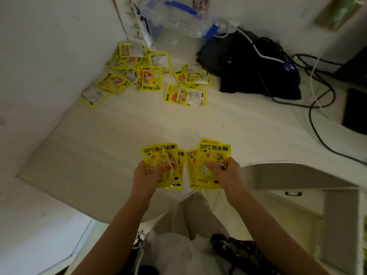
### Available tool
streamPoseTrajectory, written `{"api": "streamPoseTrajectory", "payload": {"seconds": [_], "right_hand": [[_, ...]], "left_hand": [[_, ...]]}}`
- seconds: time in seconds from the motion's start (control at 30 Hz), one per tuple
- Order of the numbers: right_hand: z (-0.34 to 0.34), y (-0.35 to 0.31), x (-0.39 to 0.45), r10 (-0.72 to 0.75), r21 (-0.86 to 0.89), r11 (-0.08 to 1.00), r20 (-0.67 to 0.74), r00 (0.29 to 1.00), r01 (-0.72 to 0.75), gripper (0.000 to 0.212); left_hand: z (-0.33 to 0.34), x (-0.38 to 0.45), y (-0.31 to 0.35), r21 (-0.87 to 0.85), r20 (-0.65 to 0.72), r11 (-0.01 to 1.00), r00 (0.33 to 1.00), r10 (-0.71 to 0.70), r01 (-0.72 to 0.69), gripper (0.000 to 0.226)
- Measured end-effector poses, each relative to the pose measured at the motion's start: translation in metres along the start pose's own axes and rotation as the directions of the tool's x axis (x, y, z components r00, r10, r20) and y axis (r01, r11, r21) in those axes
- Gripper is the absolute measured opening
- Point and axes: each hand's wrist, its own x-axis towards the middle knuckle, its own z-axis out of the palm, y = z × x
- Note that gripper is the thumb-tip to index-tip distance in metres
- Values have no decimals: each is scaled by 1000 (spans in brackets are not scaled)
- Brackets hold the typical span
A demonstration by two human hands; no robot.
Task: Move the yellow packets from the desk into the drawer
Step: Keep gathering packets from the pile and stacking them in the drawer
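Note:
My left hand (148, 176) grips a small stack of yellow hand-warmer packets (158, 155) above the desk's front edge. My right hand (226, 173) grips another stack of yellow packets (210, 155) just beside it. Several more yellow packets (139, 72) lie scattered at the back left of the white desk (119, 139), with a smaller group of packets (188, 86) to their right. A white drawer front with a dark handle (293, 193) shows below the desk at the right; it looks closed.
A black bag (258, 70) with white and black cables (317, 108) fills the back right of the desk. A clear plastic bag with blue trim (178, 18) stands at the back. White walls enclose the desk's left side. Clothing and bags lie on the floor below.

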Motion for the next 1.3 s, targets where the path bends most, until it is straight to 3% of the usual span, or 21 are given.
{"api": "streamPoseTrajectory", "payload": {"seconds": [0.27,0.6,1.0,1.3], "right_hand": [[-67,49,-62,30,178,984,-222,975,10,15],[-179,145,-149,187,371,929,-451,873,-8,10],[-315,255,-251,289,541,838,-557,779,76,13],[-403,297,-268,394,618,782,-593,702,83,23]], "left_hand": [[44,-34,-9,178,197,979,978,64,-100,22],[141,-113,-56,355,484,902,874,48,-246,23],[259,-260,-147,388,592,883,806,-20,-263,23],[356,-302,-176,434,684,844,725,-81,-315,19]]}}
